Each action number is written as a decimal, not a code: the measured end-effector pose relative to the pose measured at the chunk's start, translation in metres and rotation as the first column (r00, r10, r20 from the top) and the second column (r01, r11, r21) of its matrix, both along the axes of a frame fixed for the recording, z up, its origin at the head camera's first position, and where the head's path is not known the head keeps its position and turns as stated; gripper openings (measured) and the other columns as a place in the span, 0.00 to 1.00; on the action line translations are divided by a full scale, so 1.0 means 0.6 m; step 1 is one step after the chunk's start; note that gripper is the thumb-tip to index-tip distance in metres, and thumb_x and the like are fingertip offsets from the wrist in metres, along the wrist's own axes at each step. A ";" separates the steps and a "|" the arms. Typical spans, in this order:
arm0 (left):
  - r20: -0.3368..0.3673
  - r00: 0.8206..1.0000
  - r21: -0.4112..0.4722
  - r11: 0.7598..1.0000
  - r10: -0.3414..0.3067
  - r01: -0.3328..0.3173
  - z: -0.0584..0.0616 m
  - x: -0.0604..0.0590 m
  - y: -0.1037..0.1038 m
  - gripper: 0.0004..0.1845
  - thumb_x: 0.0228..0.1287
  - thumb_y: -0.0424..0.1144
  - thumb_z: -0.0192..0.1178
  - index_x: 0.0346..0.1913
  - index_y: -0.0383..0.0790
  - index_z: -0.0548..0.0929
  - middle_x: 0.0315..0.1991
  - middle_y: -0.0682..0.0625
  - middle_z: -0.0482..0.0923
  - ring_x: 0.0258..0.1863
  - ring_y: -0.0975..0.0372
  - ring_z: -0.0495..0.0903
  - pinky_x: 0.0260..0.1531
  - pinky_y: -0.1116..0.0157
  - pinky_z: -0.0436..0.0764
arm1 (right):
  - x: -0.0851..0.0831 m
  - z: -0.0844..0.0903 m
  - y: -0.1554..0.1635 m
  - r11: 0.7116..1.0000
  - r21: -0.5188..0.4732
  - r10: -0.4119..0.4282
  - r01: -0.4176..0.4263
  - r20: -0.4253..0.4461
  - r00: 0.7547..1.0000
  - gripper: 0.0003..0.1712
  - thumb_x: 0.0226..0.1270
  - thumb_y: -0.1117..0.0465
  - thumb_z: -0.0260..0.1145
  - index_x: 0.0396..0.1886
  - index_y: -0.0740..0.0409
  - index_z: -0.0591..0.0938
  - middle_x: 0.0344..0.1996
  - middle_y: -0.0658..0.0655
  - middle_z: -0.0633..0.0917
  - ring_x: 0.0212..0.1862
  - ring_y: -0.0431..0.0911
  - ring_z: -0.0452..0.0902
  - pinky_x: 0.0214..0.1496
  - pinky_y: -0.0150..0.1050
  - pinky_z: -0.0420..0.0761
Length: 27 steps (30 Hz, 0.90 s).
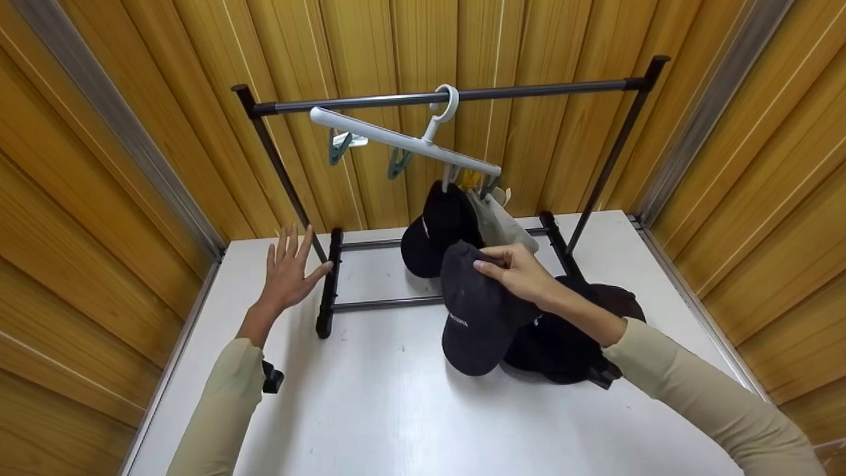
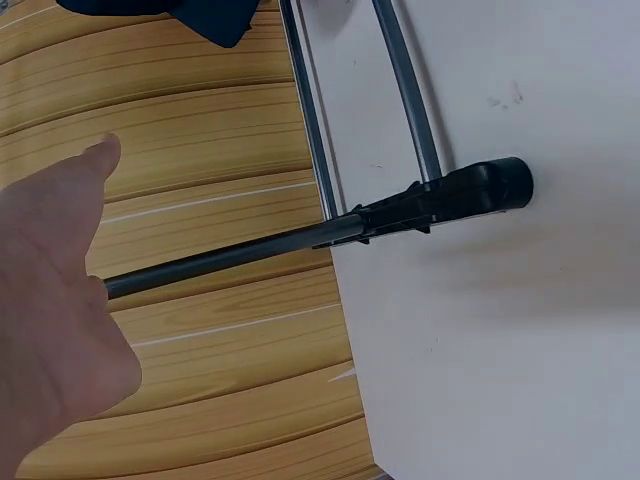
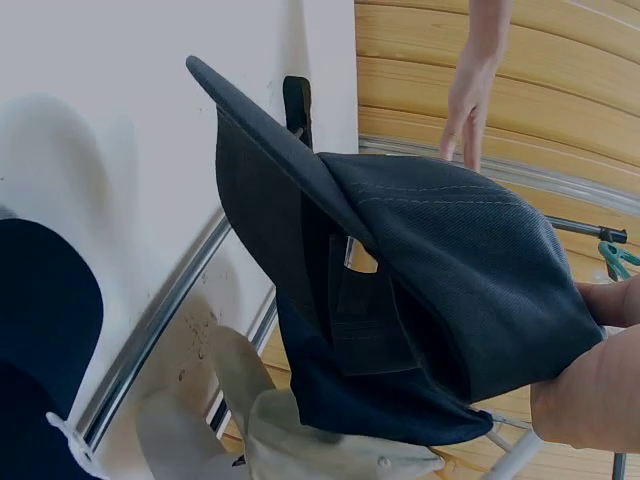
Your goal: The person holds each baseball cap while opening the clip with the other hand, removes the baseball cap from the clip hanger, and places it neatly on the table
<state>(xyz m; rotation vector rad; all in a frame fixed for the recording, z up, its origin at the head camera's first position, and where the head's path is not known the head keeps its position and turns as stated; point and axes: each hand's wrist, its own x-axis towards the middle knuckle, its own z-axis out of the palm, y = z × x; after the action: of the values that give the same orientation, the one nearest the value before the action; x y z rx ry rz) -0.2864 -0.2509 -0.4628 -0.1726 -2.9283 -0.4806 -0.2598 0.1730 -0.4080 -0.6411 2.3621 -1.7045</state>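
Dark cap (image 1: 477,311) hung brim-down below right hand (image 1: 523,274) pinching it, I noted; left hand (image 1: 288,277), fingers spread, was well apart near rack (image 1: 370,101).

One rack (image 1: 548,91), one hanger (image 1: 396,139) and at least four caps (image 1: 479,307) show.

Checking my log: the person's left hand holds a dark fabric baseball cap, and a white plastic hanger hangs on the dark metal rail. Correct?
Not quite: the head view shows the right hand holding the dark fabric baseball cap. The white plastic hanger does hang on the dark metal rail.
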 end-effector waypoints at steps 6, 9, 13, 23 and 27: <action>0.035 0.999 -0.006 1.000 0.024 -0.024 -0.008 0.010 -0.018 0.47 0.67 0.62 0.51 0.78 0.46 0.41 0.78 0.40 0.28 0.77 0.45 0.26 0.72 0.41 0.30 | 0.017 -0.001 0.025 1.000 -0.002 -0.013 0.013 -0.019 1.000 0.13 0.69 0.63 0.63 0.47 0.65 0.85 0.35 0.59 0.87 0.31 0.34 0.78 0.35 0.27 0.78; 0.050 0.998 -0.009 1.000 0.030 -0.030 -0.011 0.013 -0.022 0.47 0.67 0.62 0.51 0.78 0.46 0.41 0.78 0.39 0.27 0.77 0.44 0.26 0.72 0.41 0.29 | 0.020 -0.006 0.036 1.000 0.006 -0.030 0.030 -0.017 0.999 0.13 0.68 0.63 0.63 0.48 0.65 0.85 0.37 0.59 0.87 0.31 0.33 0.78 0.35 0.26 0.78; 0.063 0.998 -0.015 0.999 0.029 -0.028 -0.011 0.016 -0.024 0.45 0.69 0.60 0.50 0.78 0.44 0.42 0.78 0.37 0.27 0.77 0.43 0.26 0.72 0.40 0.29 | 0.021 -0.016 0.049 0.999 0.006 -0.051 0.051 0.000 0.999 0.15 0.69 0.63 0.62 0.50 0.66 0.84 0.39 0.61 0.87 0.32 0.32 0.79 0.37 0.26 0.79; 0.055 0.998 0.011 1.000 0.009 -0.010 -0.011 0.022 -0.015 0.43 0.71 0.56 0.50 0.78 0.44 0.41 0.78 0.36 0.27 0.77 0.43 0.25 0.71 0.40 0.29 | 0.006 -0.078 0.074 0.977 -0.069 -0.202 0.204 0.041 0.979 0.17 0.70 0.63 0.61 0.53 0.69 0.81 0.37 0.55 0.89 0.34 0.33 0.81 0.39 0.26 0.79; 0.025 1.000 0.045 0.999 -0.016 0.015 -0.014 0.021 -0.007 0.41 0.72 0.52 0.51 0.77 0.41 0.45 0.77 0.34 0.30 0.77 0.40 0.29 0.71 0.38 0.31 | -0.001 -0.108 0.088 0.954 -0.176 -0.223 0.245 0.135 0.966 0.19 0.71 0.63 0.60 0.56 0.71 0.78 0.32 0.47 0.89 0.32 0.34 0.83 0.38 0.28 0.81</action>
<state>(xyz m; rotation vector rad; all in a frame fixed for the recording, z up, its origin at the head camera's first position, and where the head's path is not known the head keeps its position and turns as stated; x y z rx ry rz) -0.2738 -0.2551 -0.4711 -0.1853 -2.9400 -0.5548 -0.2602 0.2261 -0.4726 -0.2866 2.2902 -2.0263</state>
